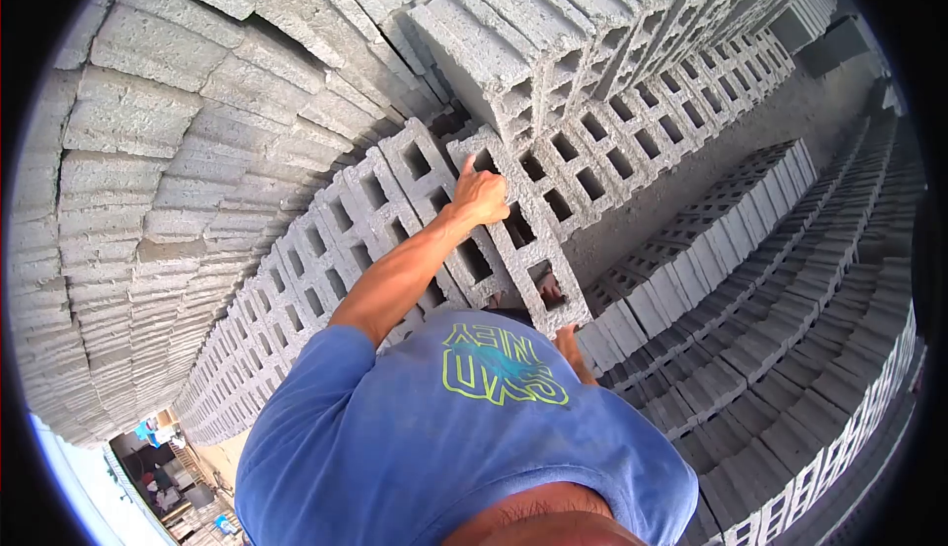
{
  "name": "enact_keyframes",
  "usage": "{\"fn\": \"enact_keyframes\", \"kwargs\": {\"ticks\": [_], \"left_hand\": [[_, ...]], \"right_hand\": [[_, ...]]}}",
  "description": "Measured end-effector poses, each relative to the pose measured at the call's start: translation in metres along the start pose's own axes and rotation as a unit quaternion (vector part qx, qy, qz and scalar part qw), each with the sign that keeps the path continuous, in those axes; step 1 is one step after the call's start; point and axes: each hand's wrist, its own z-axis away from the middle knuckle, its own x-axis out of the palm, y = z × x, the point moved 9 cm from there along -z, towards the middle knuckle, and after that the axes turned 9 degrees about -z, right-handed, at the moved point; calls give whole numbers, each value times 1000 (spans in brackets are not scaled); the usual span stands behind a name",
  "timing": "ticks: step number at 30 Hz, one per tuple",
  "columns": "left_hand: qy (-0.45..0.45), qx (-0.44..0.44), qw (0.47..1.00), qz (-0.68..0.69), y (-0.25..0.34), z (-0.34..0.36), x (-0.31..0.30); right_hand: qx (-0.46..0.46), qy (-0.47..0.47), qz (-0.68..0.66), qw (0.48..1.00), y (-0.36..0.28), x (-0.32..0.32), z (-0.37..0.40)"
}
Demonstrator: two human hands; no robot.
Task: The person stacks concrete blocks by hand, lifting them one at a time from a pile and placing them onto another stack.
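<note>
A grey hollow concrete block (531,260) stretches diagonally in front of my blue shirt, its holes facing up. My left hand (481,195) grips this block near its far end, the index finger stretched along the rim of a hole and the other fingers curled down, partly hidden. At the near end of the same block, my right hand (570,344) holds the edge beside the shirt; most of its fingers are out of sight under the block. Skin shows through the block's nearest hole. The block lies against a long row of similar blocks (380,194) on its left.
Stacked blocks form a tall wall (148,171) on the left. More blocks stand on a row at the upper right (553,23). Beyond a narrow strip of ground (642,220), further block rows (731,240) curve along the right. Scattered items (168,467) show at the lower left.
</note>
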Motion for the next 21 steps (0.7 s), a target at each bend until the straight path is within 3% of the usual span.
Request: {"fn": "enact_keyframes", "kwargs": {"ticks": [5, 6, 8, 10, 12, 14, 16, 18, 21], "left_hand": [[-17, -16, 1000, -19, -42, -13, -20], [56, -21, 998, -4, -56, -20, -18], [2, -21, 1000, -5, -71, -33, -8], [-13, -15, 1000, -9, -73, -29, -1], [52, -11, 999, -15, -68, -27, -11], [20, -25, 999, 13, -69, -20, -1], [243, 4, 966, 90, -68, 12, -29], [278, -21, 951, 132, -81, 57, -30], [325, -163, 924, 120, -121, 143, -8]], "right_hand": [[29, 19, 6, 999, 31, 17, -30], [34, 23, 10, 999, 37, 19, -35], [43, 26, 25, 998, 42, 28, -45], [53, 30, 35, 998, 49, 34, -50], [60, 32, 48, 996, 50, 42, -53], [68, 32, 69, 995, 47, 45, -54], [74, 34, 100, 992, 40, 44, -52], [82, 43, 135, 986, 31, 38, -52], [75, 56, 208, 974, 3, 42, -51]]}}
